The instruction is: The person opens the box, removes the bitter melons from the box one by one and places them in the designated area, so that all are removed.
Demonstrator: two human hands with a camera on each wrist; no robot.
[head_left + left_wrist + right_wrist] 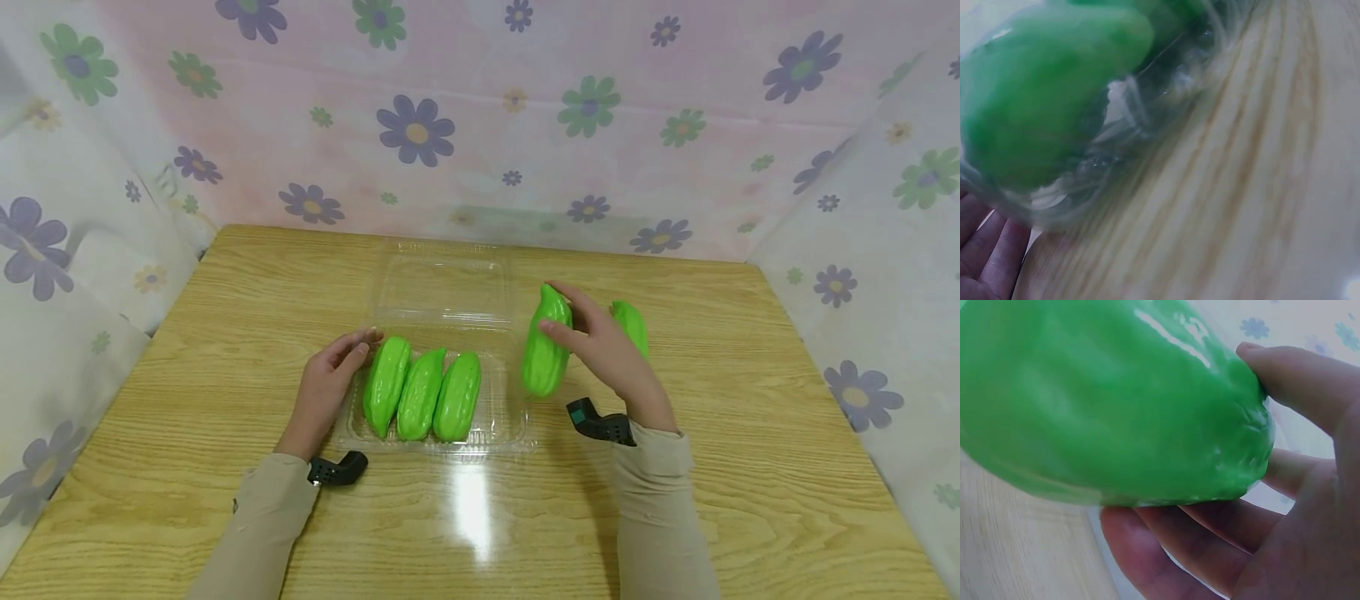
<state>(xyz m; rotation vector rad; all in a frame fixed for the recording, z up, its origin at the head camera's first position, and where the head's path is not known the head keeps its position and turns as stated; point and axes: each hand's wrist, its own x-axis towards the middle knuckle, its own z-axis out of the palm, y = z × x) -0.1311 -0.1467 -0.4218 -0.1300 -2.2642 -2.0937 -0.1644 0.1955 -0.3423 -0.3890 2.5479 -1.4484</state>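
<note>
A glossy green bitter gourd (pixel 546 346), ridged and tapering to a tip, is gripped in my right hand (pixel 600 342) just right of a clear plastic clamshell box (pixel 510 408). In the right wrist view, thumb and fingers hold the gourd (pixel 1116 406) from both sides at one end. Inside the box, three similar gourds (pixel 422 396) lie side by side toward the left. My left hand (pixel 330 375) is at the box's left side. Its fingers (pixel 1007 253) look extended against the outside of the rim in the blurred left wrist view.
Another green gourd (pixel 632 325) lies on the wooden table (pixel 750 417) beyond my right hand, partly hidden by it. The box's transparent lid (pixel 446 287) is folded back toward the flowered cloth (pixel 480 167) behind the table.
</note>
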